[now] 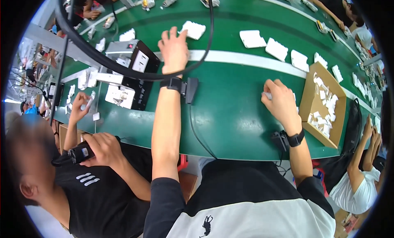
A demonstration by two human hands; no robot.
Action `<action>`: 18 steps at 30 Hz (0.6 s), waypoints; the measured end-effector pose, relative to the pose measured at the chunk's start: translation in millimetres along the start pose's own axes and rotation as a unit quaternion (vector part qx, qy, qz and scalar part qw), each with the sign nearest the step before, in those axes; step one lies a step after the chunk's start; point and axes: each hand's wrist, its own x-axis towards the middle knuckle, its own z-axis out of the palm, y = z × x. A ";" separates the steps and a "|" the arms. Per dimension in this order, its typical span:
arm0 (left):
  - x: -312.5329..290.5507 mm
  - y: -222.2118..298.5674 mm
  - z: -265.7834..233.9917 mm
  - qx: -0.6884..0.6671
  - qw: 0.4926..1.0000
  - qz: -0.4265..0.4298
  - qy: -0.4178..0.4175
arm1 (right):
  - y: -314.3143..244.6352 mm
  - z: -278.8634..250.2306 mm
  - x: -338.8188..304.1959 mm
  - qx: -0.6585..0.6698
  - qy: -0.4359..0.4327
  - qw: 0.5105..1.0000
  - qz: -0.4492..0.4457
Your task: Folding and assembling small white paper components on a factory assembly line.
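Note:
My left hand (174,51) reaches out over the green conveyor at the far side, its fingers spread. Its thumb side meets the near edge of a flat white plastic part (193,30); whether it touches is hard to tell. Above the green tabletop on the right, my right hand (281,100) is closed with a small whitish plastic piece (268,95) showing between thumb and fingers. Beside this hand stands an open cardboard box (340,110) with several small white pieces inside. More flat white parts (276,49) lie along the conveyor beyond it.
A black boxy machine (141,69) stands left of my left arm. A thick black cable (123,71) loops across the upper left. At my left a co-worker's hand (104,149) grips a black device. A pale rail (238,59) divides tabletop from conveyor.

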 end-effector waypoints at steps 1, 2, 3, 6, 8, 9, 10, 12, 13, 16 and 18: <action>1.9 -1.3 4.9 -0.030 0.999 0.016 0.007 | -0.9 -1.5 1.0 0.001 0.011 1.000 -0.006; 4.6 -2.1 11.6 -0.024 0.999 0.024 0.007 | -1.6 -2.2 0.3 0.033 0.017 0.999 -0.013; 8.1 -3.1 14.8 -0.018 0.999 0.030 0.008 | -3.8 -2.9 1.6 0.064 0.023 0.997 -0.023; -0.8 12.1 7.7 -0.039 0.999 0.036 -0.006 | -18.0 0.0 3.2 0.187 0.019 0.982 -0.020; -24.3 28.7 -25.1 -0.059 0.997 0.024 -0.032 | -29.2 5.8 1.4 0.288 0.021 0.956 -0.046; -39.0 47.3 -43.7 -0.075 0.995 0.025 -0.064 | -25.9 5.6 -2.7 0.283 0.028 0.957 -0.057; -58.0 63.0 -76.0 -0.111 0.989 0.030 -0.088 | -24.5 3.2 -8.9 0.258 0.041 0.963 -0.062; -103.6 75.6 -119.8 -0.144 0.983 0.030 -0.105 | -16.8 0.4 -16.9 0.233 0.044 0.968 -0.078; -122.8 83.6 -123.9 -0.150 0.983 0.038 -0.104 | -2.3 1.9 -23.4 0.189 0.017 0.978 -0.084; -160.8 101.2 -134.7 -0.206 0.975 0.004 -0.080 | 6.1 -10.0 -26.1 0.112 -0.047 0.990 -0.078; -176.0 104.1 -133.0 -0.208 0.975 -0.001 -0.078 | 2.0 -16.6 -22.9 0.108 -0.075 0.989 -0.066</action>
